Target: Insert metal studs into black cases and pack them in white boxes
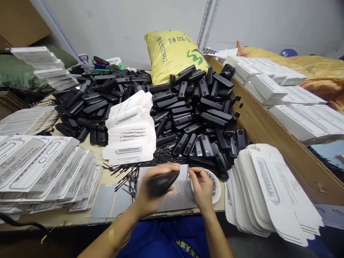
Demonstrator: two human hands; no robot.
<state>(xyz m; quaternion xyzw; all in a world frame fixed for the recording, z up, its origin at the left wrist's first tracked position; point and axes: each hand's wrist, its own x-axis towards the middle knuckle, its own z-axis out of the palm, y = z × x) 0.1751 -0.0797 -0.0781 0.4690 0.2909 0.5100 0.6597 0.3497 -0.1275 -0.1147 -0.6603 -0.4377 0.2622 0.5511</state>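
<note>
Fingers (165,168) of the left hand (145,193) are gripping a black piece (161,184); the right hand (202,188) is pinching a thin stick (187,174) beside a bowl (218,195).

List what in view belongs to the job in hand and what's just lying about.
Probably in the job:
black device, in the left hand
thin dark piece, apparently pinched in the right hand
bowl of small metal parts
grey sheet, below the hands
black sticks
heaped devices

Apparently just lying about:
yellow sack, at the back
bottle, back left
cartons, untouched, though perhaps related
</note>
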